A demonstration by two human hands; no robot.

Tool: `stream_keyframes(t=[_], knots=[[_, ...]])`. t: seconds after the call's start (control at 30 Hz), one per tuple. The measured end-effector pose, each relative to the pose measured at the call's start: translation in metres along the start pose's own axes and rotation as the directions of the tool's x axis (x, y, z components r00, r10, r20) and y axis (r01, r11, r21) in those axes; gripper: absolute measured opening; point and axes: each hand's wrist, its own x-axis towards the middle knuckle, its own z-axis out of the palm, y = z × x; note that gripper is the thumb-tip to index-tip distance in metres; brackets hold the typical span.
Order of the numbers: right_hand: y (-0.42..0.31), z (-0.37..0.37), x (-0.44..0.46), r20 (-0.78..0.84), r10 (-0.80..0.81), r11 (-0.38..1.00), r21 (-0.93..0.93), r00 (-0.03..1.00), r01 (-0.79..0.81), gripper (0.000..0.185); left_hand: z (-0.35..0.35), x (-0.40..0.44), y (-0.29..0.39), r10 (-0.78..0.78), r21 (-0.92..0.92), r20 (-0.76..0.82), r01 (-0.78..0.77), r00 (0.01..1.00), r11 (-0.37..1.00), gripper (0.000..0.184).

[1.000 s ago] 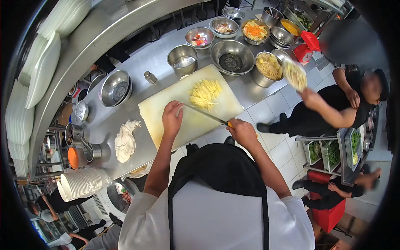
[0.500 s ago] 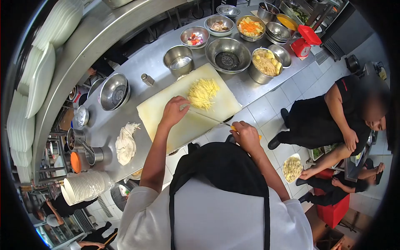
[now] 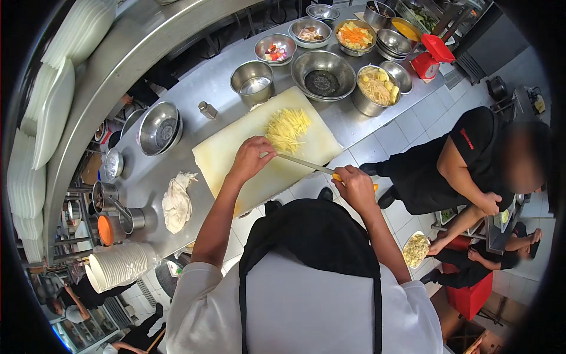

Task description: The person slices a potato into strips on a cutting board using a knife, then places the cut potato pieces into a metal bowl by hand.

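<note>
My right hand (image 3: 356, 187) is wrapped round the yellow handle of a knife (image 3: 306, 163), beyond the near right edge of the cutting board. The blade points left over the board, its flat side showing. At the tip end, the thumb and fingers of my left hand (image 3: 252, 159) are pinched together on the blade. A heap of thin pale-yellow strips (image 3: 288, 128), of a vegetable I cannot name, lies just past the tip. Beneath is the white cutting board (image 3: 227, 150), stained yellow in places.
Steel bowls (image 3: 323, 76) and a pot of pale strips and yellow chunks (image 3: 377, 88) stand beyond the board. A shaker (image 3: 207, 110) and a white cloth (image 3: 178, 203) are to the left. On the right, a co-worker (image 3: 448, 159) holds a plate of food (image 3: 415, 250).
The knife has turned so more of its flat blade shows, and its handle has moved slightly right with my right hand. The co-worker and the plate have shifted a little.
</note>
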Motion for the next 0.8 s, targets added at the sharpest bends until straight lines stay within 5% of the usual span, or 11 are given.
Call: stream_keyframes(t=[0.1,0.2,0.4,0.7,0.8], knots=[[-0.001,0.001,0.000,-0.007,0.010,1.000,0.004,1.000,-0.010,0.022,0.013,0.001,-0.005,-0.210,-0.302,-0.121,0.165,0.970,0.939,0.007],[-0.001,0.003,-0.002,-0.005,0.024,1.000,0.020,1.000,-0.024,0.022,0.030,0.006,-0.017,-0.475,-0.643,-0.096,0.310,0.875,0.700,0.008],[-0.001,0.007,-0.009,0.018,0.077,0.995,0.056,0.997,-0.078,0.024,0.037,0.016,-0.031,-0.544,-0.830,0.015,0.313,0.839,0.461,0.016],[0.004,0.005,-0.020,0.031,0.188,0.978,0.082,0.982,-0.190,0.027,0.040,0.026,-0.032,-0.580,-0.845,0.085,0.367,0.810,0.389,0.017],[0.008,0.003,-0.024,0.043,0.207,0.974,0.080,0.977,-0.210,0.026,0.040,0.031,-0.037,-0.541,-0.698,0.010,0.394,0.841,0.598,0.015]])
